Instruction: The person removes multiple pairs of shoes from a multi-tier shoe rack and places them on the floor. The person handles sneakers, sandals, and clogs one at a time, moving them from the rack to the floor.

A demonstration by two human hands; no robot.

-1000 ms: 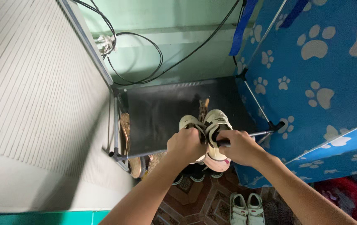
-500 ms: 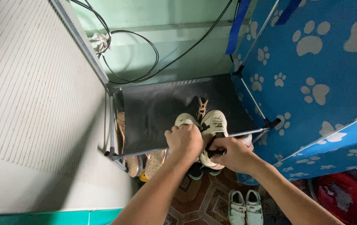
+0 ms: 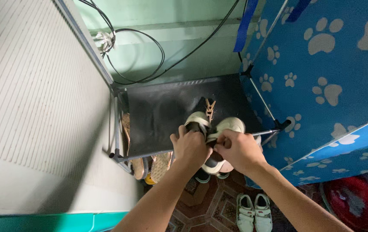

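Note:
My left hand (image 3: 190, 148) and my right hand (image 3: 239, 150) each grip one of a pair of small cream and black shoes (image 3: 229, 125) at the front edge of a black fabric shelf (image 3: 162, 111). The left shoe (image 3: 196, 119) lies on the shelf, toe pointing away. The right shoe is tilted, its heel hanging past the shelf's front rail. A wooden clothespin (image 3: 210, 106) lies on the shelf just beyond the shoes.
A blue cloth wardrobe with paw prints (image 3: 321, 77) stands right. A ribbed white panel (image 3: 33, 99) fills the left. Black cables (image 3: 149, 47) hang on the green wall. Sandals (image 3: 149, 165) sit under the shelf; white shoes (image 3: 252, 210) and a red basin (image 3: 360, 202) rest on the tiled floor.
Both hands shifted the shoes: the left shoe slid farther onto the shelf, and the right shoe turned and tilted at the front rail. The view moved slightly.

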